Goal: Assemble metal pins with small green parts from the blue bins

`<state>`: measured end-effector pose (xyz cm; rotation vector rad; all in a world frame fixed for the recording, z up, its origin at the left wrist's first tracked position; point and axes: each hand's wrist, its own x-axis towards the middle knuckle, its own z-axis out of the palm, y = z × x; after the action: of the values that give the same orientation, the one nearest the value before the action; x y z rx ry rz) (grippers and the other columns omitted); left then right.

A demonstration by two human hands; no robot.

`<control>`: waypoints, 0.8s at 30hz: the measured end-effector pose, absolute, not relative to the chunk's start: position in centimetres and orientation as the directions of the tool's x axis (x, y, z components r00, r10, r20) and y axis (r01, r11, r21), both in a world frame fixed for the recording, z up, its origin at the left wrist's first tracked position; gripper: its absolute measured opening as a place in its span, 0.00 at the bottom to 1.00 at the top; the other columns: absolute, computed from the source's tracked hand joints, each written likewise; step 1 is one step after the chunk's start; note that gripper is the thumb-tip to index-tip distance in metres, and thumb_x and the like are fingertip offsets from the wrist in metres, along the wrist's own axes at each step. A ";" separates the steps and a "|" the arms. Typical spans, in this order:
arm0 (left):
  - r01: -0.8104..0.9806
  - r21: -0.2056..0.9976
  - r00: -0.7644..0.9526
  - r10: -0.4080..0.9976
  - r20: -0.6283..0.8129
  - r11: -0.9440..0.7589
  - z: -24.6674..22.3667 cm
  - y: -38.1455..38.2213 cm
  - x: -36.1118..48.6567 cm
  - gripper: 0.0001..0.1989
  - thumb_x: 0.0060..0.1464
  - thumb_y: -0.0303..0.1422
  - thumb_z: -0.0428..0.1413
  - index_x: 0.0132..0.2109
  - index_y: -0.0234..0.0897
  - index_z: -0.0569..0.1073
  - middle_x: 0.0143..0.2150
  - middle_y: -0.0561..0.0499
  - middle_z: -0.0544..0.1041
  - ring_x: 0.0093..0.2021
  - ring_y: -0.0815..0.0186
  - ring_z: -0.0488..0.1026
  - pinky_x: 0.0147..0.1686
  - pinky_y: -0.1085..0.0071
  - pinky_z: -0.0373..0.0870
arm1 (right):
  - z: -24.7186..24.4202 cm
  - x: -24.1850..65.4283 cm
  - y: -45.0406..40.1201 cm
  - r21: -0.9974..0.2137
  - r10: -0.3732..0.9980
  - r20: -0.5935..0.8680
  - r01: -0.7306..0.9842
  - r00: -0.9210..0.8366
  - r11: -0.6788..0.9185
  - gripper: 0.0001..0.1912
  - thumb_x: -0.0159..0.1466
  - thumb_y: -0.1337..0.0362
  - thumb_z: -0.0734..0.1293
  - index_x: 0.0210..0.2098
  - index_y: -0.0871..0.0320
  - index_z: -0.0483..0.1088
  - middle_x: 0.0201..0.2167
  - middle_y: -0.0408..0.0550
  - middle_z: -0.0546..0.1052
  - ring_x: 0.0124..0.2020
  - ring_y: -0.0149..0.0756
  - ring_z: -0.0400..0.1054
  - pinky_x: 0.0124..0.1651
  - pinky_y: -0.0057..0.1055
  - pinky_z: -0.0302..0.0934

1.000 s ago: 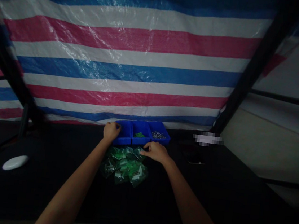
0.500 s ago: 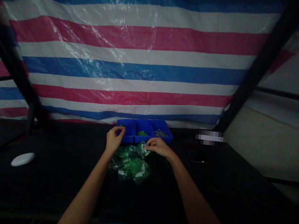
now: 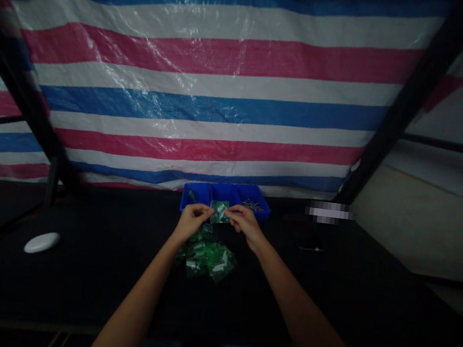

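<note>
One small clear bag (image 3: 219, 211), pinched.
My left hand (image 3: 192, 221) and right hand (image 3: 247, 225) grip it at the near side of the blue tray (image 3: 228, 191) (a bag pile (image 3: 207, 257) lies nearer me).

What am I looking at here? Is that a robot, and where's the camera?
No robot here, just a person's two bare hands! All the pictures come from one camera worn on that person's head, looking forward and down. The left hand and right hand pinch a small clear packet between them. On the dark table are a pile of similar packets, a blue tray with three compartments, and a white oval thing that I can't identify.
</note>
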<state>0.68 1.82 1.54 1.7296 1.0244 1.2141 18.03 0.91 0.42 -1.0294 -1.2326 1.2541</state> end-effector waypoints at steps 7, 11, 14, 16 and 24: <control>0.117 0.937 0.201 0.932 0.301 -0.328 1.6 1.9 0.7 0.15 0.41 0.40 0.57 0.29 0.30 0.74 0.22 0.51 0.71 0.22 0.72 0.64 0.22 0.77 0.58 | 0.6 18.2 0.9 -0.984 0.992 0.071 -0.173 -0.107 0.052 0.16 0.48 0.54 0.66 0.30 0.59 0.66 0.13 0.36 0.65 0.10 0.19 0.49 0.13 0.21 0.40; 0.152 0.913 0.186 0.918 0.350 -0.379 1.4 2.0 0.6 0.14 0.42 0.40 0.57 0.29 0.31 0.74 0.24 0.50 0.72 0.24 0.71 0.65 0.24 0.76 0.59 | 0.9 18.2 0.7 -0.982 0.992 0.047 -0.188 -0.115 0.024 0.15 0.47 0.55 0.67 0.30 0.60 0.67 0.14 0.37 0.67 0.10 0.19 0.52 0.14 0.21 0.41; 0.221 0.873 0.162 0.899 0.406 -0.434 1.3 2.0 0.4 0.13 0.42 0.40 0.57 0.30 0.32 0.75 0.25 0.50 0.72 0.25 0.71 0.65 0.25 0.76 0.59 | 0.7 18.3 0.7 -0.977 0.993 0.045 -0.210 -0.105 0.022 0.15 0.47 0.56 0.67 0.30 0.59 0.67 0.17 0.39 0.69 0.11 0.20 0.53 0.14 0.21 0.43; 0.235 0.869 0.164 0.899 0.407 -0.436 1.3 2.0 0.3 0.14 0.42 0.40 0.56 0.30 0.32 0.75 0.24 0.50 0.72 0.24 0.71 0.65 0.24 0.76 0.59 | 0.6 18.3 0.8 -0.974 0.993 0.038 -0.228 -0.110 0.012 0.15 0.47 0.56 0.67 0.30 0.59 0.68 0.20 0.41 0.72 0.12 0.20 0.54 0.15 0.21 0.45; 0.230 0.883 0.187 0.909 0.372 -0.409 1.6 1.7 0.6 0.14 0.45 0.40 0.55 0.31 0.33 0.76 0.28 0.47 0.76 0.29 0.65 0.70 0.30 0.73 0.62 | 0.6 18.7 0.7 -0.973 0.999 0.010 -0.230 -0.044 -0.001 0.17 0.50 0.51 0.65 0.32 0.58 0.67 0.29 0.46 0.75 0.15 0.22 0.58 0.18 0.22 0.51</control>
<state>0.57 1.74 1.63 1.7757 1.0746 1.2525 18.74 0.72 0.62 -1.0119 -1.0703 1.3393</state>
